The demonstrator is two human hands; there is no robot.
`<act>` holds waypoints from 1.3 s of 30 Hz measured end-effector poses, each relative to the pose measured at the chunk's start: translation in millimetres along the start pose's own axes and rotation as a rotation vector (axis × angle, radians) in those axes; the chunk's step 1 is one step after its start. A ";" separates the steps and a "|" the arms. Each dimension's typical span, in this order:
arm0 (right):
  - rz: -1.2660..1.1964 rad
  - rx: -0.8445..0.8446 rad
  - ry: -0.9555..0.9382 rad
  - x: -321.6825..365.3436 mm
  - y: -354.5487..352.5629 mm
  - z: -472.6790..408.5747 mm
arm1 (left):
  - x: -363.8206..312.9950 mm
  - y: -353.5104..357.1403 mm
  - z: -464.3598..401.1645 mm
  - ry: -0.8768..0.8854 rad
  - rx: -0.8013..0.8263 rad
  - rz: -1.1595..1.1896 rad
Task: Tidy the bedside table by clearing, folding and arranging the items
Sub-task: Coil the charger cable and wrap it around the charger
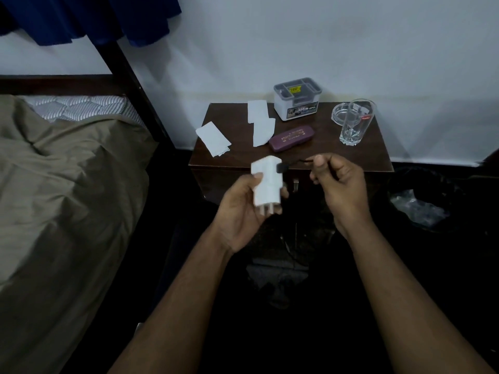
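Note:
My left hand [241, 211] grips a white plug-in charger [267, 182] in front of the dark wooden bedside table [237, 157]. A black cable [295, 161] runs from the charger's side to my right hand [339, 184], which pinches it between thumb and fingers. On the table lie three white tissues: one [213, 139] at the left edge, one [257, 111] at the back and one [263, 131] overlapping it. A maroon glasses case [291, 137] lies beside them. A white organiser box [297, 99] stands at the back. A drinking glass [356, 121] stands at the right, in front of a glass ashtray [340, 112].
A bed with an olive cover [67, 184] fills the left side, with its dark post [135, 85] beside the table. A white wall stands behind the table. A dark bin with a plastic bag [415, 206] sits on the floor at the right.

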State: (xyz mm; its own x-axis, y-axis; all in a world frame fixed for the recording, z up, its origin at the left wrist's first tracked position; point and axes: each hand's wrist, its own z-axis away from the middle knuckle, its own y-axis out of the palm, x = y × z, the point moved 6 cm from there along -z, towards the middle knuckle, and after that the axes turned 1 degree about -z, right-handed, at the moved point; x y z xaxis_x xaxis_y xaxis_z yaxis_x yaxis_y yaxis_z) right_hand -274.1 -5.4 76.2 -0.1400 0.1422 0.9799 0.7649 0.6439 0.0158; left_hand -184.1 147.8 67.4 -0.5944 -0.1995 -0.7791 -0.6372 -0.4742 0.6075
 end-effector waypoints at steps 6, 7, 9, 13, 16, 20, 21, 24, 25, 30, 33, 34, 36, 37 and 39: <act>-0.074 0.267 0.185 -3.4 25.5 17.2 | 10.8 20.0 5.0 0.102 0.178 -0.353; 0.008 0.312 0.214 -7.5 29.3 21.6 | 8.7 17.4 3.7 0.142 0.128 -0.369; 0.229 0.301 0.245 -16.1 31.8 23.8 | 2.2 8.3 2.2 0.237 0.003 -0.390; 0.380 0.463 0.138 -20.0 45.9 23.2 | -7.5 -13.2 1.2 0.346 -0.238 -0.554; 0.483 0.574 0.027 -17.5 54.0 28.9 | -13.1 -25.7 0.4 0.443 -0.410 -0.889; 0.580 0.600 -0.110 -18.1 56.7 27.6 | -18.8 -28.7 -1.4 0.514 -0.519 -1.124; 0.600 0.577 -0.139 -16.1 54.0 25.6 | -20.8 -29.8 -1.5 0.510 -0.543 -1.157; 0.641 0.487 -0.253 -1.5 45.7 22.3 | -21.7 -34.9 -6.5 0.438 -0.497 -1.229; 0.657 0.445 -0.292 4.2 42.3 21.3 | -18.7 -34.4 -9.8 0.407 -0.410 -1.258; 0.485 0.256 -0.324 20.5 20.5 13.7 | -2.2 -22.5 -8.6 0.210 -0.022 -0.998; 0.340 0.168 -0.284 25.7 10.7 12.6 | -6.9 -18.0 -5.6 0.134 0.038 -0.837; 0.317 0.152 -0.288 26.5 8.8 12.3 | -6.7 -16.0 -5.0 0.112 0.073 -0.812; 0.250 0.145 -0.256 24.0 6.4 9.5 | -3.4 -10.3 -2.9 0.069 0.141 -0.761; 0.192 0.153 -0.204 20.1 6.0 8.0 | -1.1 -7.6 -1.6 0.055 0.168 -0.728; 0.064 0.186 -0.095 13.4 10.2 7.9 | 1.8 -2.8 0.0 0.060 0.192 -0.654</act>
State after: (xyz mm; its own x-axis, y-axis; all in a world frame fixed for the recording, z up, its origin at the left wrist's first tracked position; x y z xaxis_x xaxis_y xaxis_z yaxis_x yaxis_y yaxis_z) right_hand -273.2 9.0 88.0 -0.1603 0.2516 0.9545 0.6464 0.7575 -0.0911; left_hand -183.4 148.8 64.3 -0.0326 0.0266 -0.9991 -0.9351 -0.3538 0.0211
